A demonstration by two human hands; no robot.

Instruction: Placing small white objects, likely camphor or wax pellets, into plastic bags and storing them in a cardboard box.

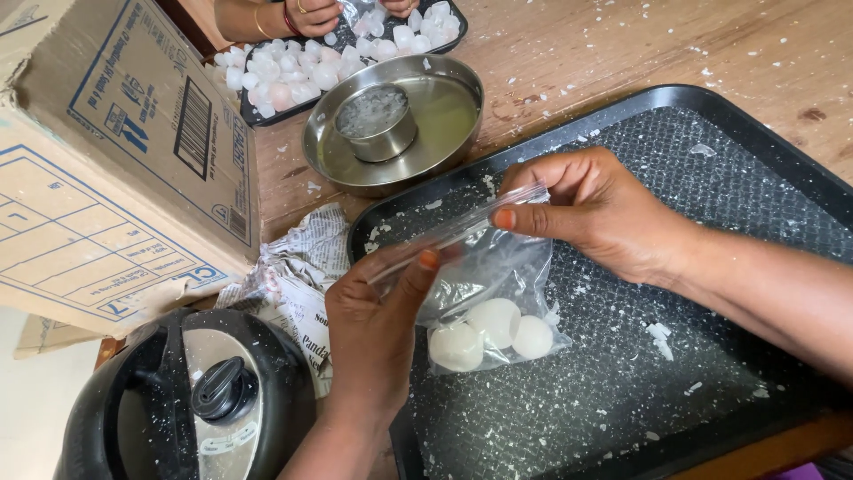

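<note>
Pinched between thumb and fingers of both hands was the top edge of a clear plastic bag [484, 284]: my left hand [378, 324] gripped the lower left end of the opening, and my right hand [595, 209] gripped the upper right end, so the mouth of the bag was stretched taut between them. Both grips were pressed together on the thin plastic, neither hand spread.

The bag hung down from that edge and rested on a black textured tray [755, 169]. At its bottom lay three peeled white eggs [493, 333], close together and touching. Small white shell flakes [659, 338] were scattered over the tray around the bag.

Beyond the tray's far left corner I saw a shallow steel bowl [444, 133] with pale liquid in it, and a smaller steel cup [375, 120] standing inside it. Past that sat a second dark tray [455, 31] heaped with broken eggshells, where another person's hands [311, 16] were at work. Crumpled newspaper [298, 276] lay just left of my tray, beside my left wrist. A black pressure cooker lid [191, 400] with a knob sat near the bottom left, and a cardboard box [115, 160] lay tilted above it. All of this stood on a worn wooden table [622, 44].
</note>
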